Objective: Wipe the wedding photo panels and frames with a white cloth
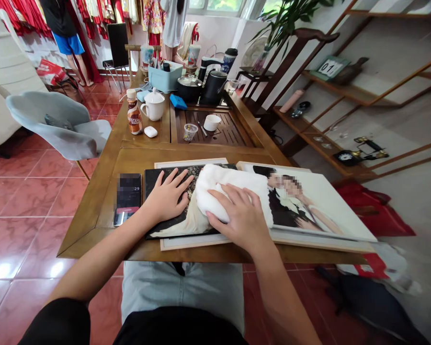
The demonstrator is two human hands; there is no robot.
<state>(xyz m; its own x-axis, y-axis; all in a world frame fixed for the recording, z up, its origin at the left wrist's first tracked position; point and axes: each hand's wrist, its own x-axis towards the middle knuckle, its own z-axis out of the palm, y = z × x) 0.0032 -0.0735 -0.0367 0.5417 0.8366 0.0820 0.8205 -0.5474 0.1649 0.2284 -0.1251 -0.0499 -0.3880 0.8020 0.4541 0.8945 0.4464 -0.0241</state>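
My left hand [167, 195] lies flat with spread fingers on a dark photo panel [151, 178], whose picture shows pale draped fabric. In my right hand [242, 215] is a folded white towel [208, 184], pressed down over the right part of that panel. The towel hides much of the picture and reaches the edge of the wedding photo panel [326, 196] on the right. Beneath the panels, pale wooden frames [197, 243] stick out. A smartphone [127, 199] with a lit screen rests left of the dark panel.
On the wooden table [93, 211] stand a coffee bottle [134, 115], a lidded white mug [153, 104] and an earbud case [150, 132]. A tea tray [233, 129] holds cups, with a black kettle [215, 87] behind. A grey chair [64, 127] is left; shelves [359, 91] line the right. Two people stand far back.
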